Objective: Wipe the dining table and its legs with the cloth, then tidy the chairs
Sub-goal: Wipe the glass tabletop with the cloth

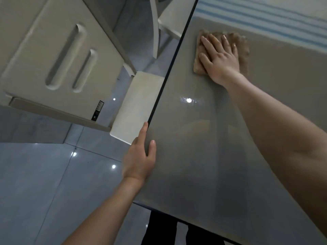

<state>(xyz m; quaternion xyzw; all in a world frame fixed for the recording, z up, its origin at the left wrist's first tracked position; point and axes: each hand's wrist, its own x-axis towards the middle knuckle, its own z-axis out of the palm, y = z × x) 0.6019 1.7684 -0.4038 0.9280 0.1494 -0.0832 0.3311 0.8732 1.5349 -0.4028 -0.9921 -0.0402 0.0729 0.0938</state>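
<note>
The glossy grey dining table [203, 156] fills the right half of the view, its dark edge running from the top centre down to my left hand. A tan cloth [243, 48] lies flat on the far part of the tabletop. My right hand [218, 57] presses down on it with fingers spread. My left hand [138, 160] rests on the table's left edge, thumb on top and fingers along the rim. A white chair seat [136, 106] sits tucked beside the table's left edge.
A pale cabinet [58, 55] with two recessed handles stands at the left. Another white chair's legs [155, 32] show at the top centre. Shiny grey floor tiles [44, 183] spread below. A blue-striped reflection [265, 16] crosses the table's far end.
</note>
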